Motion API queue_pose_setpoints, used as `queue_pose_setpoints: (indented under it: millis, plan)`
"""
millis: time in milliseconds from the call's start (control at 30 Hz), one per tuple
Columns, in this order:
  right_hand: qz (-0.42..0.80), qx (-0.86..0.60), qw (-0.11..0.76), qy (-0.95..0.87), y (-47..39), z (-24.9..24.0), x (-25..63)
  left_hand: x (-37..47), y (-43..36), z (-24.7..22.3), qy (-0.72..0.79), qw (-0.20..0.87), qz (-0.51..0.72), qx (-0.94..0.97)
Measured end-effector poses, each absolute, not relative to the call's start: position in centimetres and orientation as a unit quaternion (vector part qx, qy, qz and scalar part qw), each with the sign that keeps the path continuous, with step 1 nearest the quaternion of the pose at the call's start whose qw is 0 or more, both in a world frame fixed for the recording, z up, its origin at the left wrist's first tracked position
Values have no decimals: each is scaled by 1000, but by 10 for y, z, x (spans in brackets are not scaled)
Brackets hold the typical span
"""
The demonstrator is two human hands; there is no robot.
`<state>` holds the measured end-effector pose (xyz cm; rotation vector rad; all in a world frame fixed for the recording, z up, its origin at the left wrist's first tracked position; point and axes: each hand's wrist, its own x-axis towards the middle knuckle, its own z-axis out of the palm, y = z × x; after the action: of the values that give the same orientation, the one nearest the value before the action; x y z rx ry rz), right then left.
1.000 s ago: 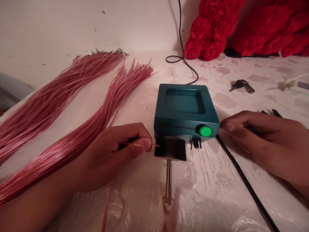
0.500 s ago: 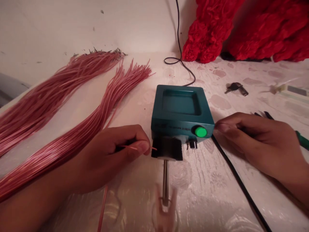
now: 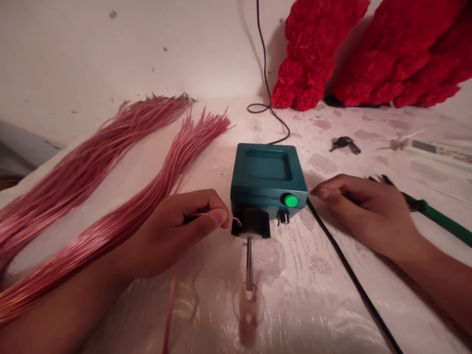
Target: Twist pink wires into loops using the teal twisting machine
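My left hand (image 3: 188,226) is closed, thumb and forefinger pinching a thin pink wire (image 3: 236,219). The wire's short bent end sticks out in front of a black block (image 3: 254,222) on a teal box (image 3: 241,169). The box has a lit green button (image 3: 291,200) and a black knob (image 3: 284,218). From the black block a metal shaft (image 3: 250,263) points toward me; its near end is blurred. Beside the box's right front corner, my right hand (image 3: 363,211) rests with curled fingers, thumb and forefinger together. Nothing shows between them.
Two bundles of pink wires (image 3: 147,216) lie at left. A black cable (image 3: 346,265) runs along the right of the box. Green-handled pliers (image 3: 442,221) lie behind my right hand, with keys (image 3: 344,144) farther back. Red artificial flowers (image 3: 306,54) stand by the wall.
The view has shifted a little, so the box sits slightly farther left and the pliers show more. The wire's end now looks more bent downward. Both hands keep their poses.
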<state>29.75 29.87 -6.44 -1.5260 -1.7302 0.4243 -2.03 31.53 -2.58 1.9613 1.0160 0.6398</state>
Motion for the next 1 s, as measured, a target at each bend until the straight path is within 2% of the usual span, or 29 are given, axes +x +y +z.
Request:
queue_pose_setpoints:
  millis: [233,433,600,733,1000]
  plan:
    - [144,-590,430,-668,302,-63,294,-28,302,-10,414,413,313,748]
    - [107,-557,471,-676,234,-29,265,-30,198,-11,468,347,428,691]
    - [251,-442,533,-677,126,-31,208,-6,96,-46,502,391,502,586]
    - [373,-374,539,-655,75,-47,175,9,54,-57,510,411,518,550]
    - [362,-363,585,-628,49,-46,156,12,30,-50,483,375,528,589]
